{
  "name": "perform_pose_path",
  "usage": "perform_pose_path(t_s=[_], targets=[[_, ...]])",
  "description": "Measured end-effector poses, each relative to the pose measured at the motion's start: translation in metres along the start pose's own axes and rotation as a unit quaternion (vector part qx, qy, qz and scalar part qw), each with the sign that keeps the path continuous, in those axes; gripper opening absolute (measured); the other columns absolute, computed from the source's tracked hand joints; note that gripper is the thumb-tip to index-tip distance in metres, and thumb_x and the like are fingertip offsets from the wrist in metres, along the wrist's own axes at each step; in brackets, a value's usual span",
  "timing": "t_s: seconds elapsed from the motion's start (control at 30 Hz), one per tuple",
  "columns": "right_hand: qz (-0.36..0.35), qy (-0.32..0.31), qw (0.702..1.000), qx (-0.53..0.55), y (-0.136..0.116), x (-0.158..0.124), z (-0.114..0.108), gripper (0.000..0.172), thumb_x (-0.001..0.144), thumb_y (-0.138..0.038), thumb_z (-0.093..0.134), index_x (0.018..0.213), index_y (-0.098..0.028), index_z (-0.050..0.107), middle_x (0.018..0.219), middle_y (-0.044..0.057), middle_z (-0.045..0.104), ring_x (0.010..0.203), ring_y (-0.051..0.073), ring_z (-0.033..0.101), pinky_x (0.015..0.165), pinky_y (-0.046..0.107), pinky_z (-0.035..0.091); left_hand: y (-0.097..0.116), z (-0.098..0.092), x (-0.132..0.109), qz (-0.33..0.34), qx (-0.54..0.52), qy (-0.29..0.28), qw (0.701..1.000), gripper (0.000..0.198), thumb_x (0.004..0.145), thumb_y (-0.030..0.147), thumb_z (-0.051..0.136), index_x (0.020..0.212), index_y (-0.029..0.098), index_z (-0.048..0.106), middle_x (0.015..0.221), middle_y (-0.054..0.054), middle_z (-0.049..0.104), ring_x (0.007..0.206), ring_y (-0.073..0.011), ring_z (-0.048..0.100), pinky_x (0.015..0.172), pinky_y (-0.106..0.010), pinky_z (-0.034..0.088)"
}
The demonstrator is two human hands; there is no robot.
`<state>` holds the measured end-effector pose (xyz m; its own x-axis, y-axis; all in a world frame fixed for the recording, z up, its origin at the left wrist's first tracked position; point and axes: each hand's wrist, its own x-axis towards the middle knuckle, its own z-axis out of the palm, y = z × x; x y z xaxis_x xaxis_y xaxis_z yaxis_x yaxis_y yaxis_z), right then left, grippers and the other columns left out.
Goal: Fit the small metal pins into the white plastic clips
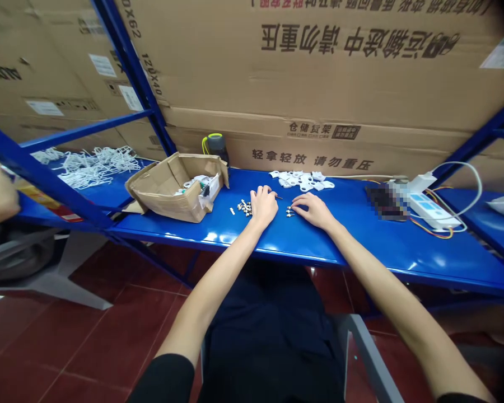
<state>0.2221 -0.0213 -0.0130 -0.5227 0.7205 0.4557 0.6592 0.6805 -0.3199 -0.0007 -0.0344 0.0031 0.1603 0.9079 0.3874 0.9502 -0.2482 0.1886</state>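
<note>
My left hand (263, 205) rests palm down on the blue shelf (361, 240), its fingers spread beside a small heap of metal screws (244, 207). A thin dark pin or tool (277, 196) pokes out by its fingertips. My right hand (313, 209) lies flat a little to the right, fingers curved over a few more small metal parts (290, 211). Just beyond both hands sits a cluster of white plastic pieces (302, 179).
An open cardboard box (172, 187) with white parts stands left of my hands, a dark cup (215, 146) behind it. White wire pieces (92, 165) lie far left. A power strip (428, 208) with cables lies right. Large cartons fill the back.
</note>
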Motion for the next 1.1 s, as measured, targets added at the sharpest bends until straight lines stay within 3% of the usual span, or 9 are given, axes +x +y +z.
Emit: perform_pose_path(t_s=[0.4,0.67,1.1], targets=[[0.015,0.002,1.0,0.008,-0.0076,0.0008,-0.0041,0.018,0.1,-0.032,0.063,0.097,-0.027,0.079,0.11,0.007,0.081,0.103,0.03,0.069,0.096,0.048,0.055,-0.0018,0.0063,0.0019,0.0,-0.05,0.017,0.999,0.03,0.102,0.018,0.054,0.114,0.023,0.08,0.13,-0.013,0.071,0.128,-0.0334,0.057,0.109,-0.052,0.042],[0.038,0.001,0.999,0.022,-0.0027,0.0011,0.0,0.019,0.101,-0.037,0.064,0.099,-0.027,0.08,0.116,0.008,0.08,0.112,0.031,0.069,0.101,0.05,0.054,-0.0018,0.0069,0.0019,-0.001,-0.044,0.016,0.999,0.03,0.104,0.02,0.052,0.115,0.022,0.08,0.13,-0.013,0.072,0.127,-0.0332,0.058,0.108,-0.051,0.042],[0.028,0.012,0.998,0.051,-0.004,0.0027,-0.001,0.018,0.098,-0.037,0.064,0.094,-0.026,0.077,0.103,0.007,0.08,0.1,0.028,0.07,0.091,0.044,0.055,-0.0021,0.0066,0.0029,-0.001,-0.041,0.015,0.999,0.029,0.104,0.02,0.053,0.114,0.023,0.08,0.129,-0.013,0.073,0.126,-0.0333,0.059,0.106,-0.051,0.043]])
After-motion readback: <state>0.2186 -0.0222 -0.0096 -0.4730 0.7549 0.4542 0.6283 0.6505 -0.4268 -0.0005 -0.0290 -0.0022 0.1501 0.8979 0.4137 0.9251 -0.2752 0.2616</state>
